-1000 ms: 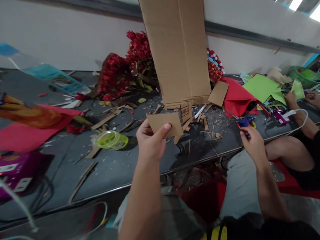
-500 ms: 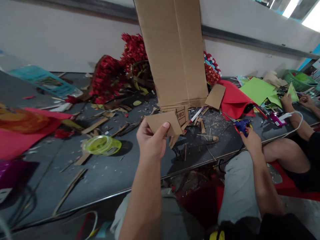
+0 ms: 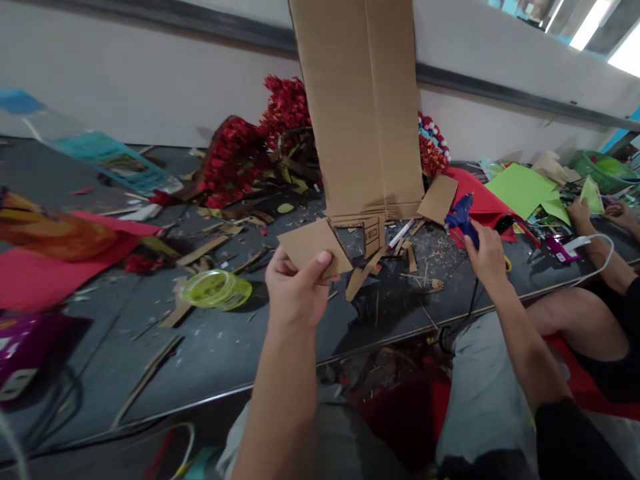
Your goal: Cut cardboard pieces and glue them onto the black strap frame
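Note:
Between the thumb and fingers of my left hand is a small flat piece of cardboard, held up above the table. My right hand grips a blue glue gun by its handle, nozzle pointing up, with its cord hanging down. Behind them a tall cardboard panel stands upright against the wall. At its foot is a small printed cardboard piece, with a white marker lying to the right.
A yellow-green plastic tub, cardboard scraps and a leaning bottle are on the left. Red flower-like decorations stand behind. Red sheets and green sheets lie right, near another person's hand.
My right hand has lifted the glue gun from low by the table edge, turning its nozzle upward. My left hand has tilted the cardboard piece. The view has shifted slightly.

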A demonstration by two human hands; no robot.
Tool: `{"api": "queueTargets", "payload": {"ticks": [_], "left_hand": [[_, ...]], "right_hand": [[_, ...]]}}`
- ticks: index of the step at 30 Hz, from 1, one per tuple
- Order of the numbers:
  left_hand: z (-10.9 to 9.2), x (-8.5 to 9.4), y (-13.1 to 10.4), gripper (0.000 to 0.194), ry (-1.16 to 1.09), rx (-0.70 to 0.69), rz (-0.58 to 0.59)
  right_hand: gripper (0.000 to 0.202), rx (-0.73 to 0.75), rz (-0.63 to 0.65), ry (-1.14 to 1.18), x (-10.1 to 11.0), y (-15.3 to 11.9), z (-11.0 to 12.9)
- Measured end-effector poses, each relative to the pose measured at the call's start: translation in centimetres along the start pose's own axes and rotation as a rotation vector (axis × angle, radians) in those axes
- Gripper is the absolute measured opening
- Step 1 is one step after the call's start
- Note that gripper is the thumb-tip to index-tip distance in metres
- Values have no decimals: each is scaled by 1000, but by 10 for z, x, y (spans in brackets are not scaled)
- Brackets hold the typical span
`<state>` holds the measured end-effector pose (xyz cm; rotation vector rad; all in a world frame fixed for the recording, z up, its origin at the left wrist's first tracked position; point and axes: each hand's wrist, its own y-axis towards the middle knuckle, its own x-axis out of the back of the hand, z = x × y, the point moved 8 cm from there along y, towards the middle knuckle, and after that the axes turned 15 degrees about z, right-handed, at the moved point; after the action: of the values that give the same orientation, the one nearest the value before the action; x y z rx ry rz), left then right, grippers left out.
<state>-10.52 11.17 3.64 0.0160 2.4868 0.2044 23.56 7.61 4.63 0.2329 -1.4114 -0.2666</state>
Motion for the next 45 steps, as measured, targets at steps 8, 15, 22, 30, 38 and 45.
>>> {"api": "queueTargets", "payload": {"ticks": [8,15,22,30,38,45], "left_hand": [[-1,11,3,50,33,-38,-55],[5,11,2,47,24,4,-102],[9,8,3,40,1,-7,-68],[21,0,3,40,2,46,-3],[20,-2,1,44,-33,67,38],[20,-4,5,44,-42,52,32]], "right_hand": [[39,-71,172,-44,-58,113,-4],[41,-89,197,-56,-71,102,-11],[32,-154,243,-95,-36,-5,-71],[40,-289,334,-143,-48,-56,-125],[41,-466,347,-224,-2,-69,-139],[48,-490,228,-51,6,-94,-135]]}}
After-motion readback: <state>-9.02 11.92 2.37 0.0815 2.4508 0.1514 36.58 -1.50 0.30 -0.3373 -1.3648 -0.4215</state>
